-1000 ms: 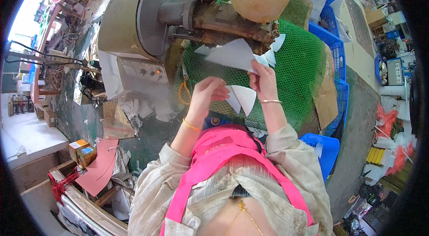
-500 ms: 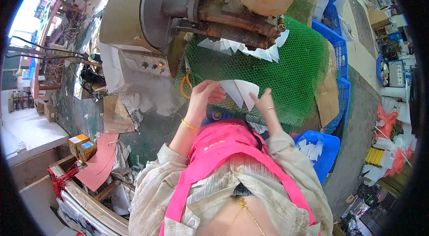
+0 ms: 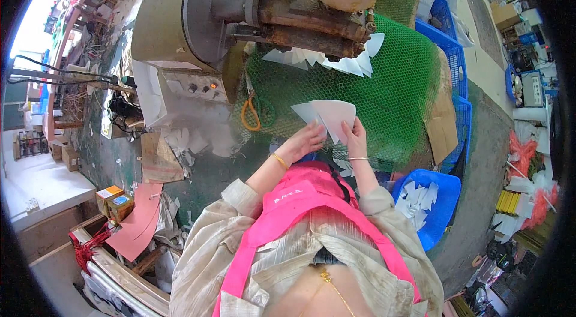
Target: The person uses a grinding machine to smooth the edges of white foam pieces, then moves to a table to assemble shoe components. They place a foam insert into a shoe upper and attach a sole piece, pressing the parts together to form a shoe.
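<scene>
Two white fan-shaped sheet pieces (image 3: 338, 114) overlap in front of me, above the near part of the green mesh (image 3: 396, 95). My right hand (image 3: 356, 136) pinches the right-hand piece at its edge. At the lower left of the pieces lies my left hand (image 3: 307, 139), its fingers stretched out against or just beside them; exact contact is hard to see. Farther back on the mesh, a row of similar white pieces (image 3: 358, 65) is spread out under a rusty machine head (image 3: 312, 26). Scissors (image 3: 251, 114) with orange handles rest at the mesh's left side.
A grey machine (image 3: 174, 41) with a round disc and control knobs stands at the left. Near my right elbow sits a blue bin (image 3: 447, 212) holding white pieces. Blue crates (image 3: 447, 47) line the right side. Boxes (image 3: 114, 202) and a pink sheet (image 3: 137, 227) lie lower left.
My left hand has moved right and down, toward the lower tips of the pieces. The pieces have shifted slightly and overlap more; my right hand has closed on the right one.
</scene>
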`<move>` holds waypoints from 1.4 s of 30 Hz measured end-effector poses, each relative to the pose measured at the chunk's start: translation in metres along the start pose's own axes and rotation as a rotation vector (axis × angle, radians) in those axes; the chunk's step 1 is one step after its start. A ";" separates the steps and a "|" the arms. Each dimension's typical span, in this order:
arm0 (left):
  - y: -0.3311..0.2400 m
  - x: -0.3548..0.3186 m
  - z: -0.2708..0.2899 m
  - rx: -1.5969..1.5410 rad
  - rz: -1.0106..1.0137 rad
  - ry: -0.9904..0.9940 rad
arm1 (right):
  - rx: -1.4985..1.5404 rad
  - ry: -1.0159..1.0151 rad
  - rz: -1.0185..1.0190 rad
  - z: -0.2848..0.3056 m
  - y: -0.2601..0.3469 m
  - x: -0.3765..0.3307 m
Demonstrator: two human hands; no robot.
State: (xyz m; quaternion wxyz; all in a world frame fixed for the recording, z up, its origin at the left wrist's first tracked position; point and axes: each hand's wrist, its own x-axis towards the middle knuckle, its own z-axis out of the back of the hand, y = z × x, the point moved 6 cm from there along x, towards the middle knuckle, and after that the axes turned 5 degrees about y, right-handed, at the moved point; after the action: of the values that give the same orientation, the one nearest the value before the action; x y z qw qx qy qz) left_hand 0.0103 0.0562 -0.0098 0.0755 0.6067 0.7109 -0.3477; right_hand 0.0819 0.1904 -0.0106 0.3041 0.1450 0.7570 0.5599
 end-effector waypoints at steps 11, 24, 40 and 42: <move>-0.090 -0.087 -0.146 1.293 -1.129 -0.284 | -0.625 0.084 0.265 -0.068 0.104 -0.026; -0.113 -0.086 -0.072 -0.069 -0.806 -0.258 | -0.402 0.037 0.227 -0.085 0.143 -0.022; -0.134 -0.073 -0.059 -0.113 -0.779 -0.320 | -0.442 0.105 0.345 -0.104 0.160 0.011; -0.140 -0.077 -0.068 -0.083 -0.782 -0.255 | -0.633 0.163 0.341 -0.104 0.173 0.012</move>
State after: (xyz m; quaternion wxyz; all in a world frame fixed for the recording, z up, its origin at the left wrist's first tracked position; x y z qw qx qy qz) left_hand -0.0768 0.0308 0.1380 0.0496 0.2396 0.8862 -0.3935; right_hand -0.0132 0.1751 0.1670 0.1750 0.1228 0.5331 0.8186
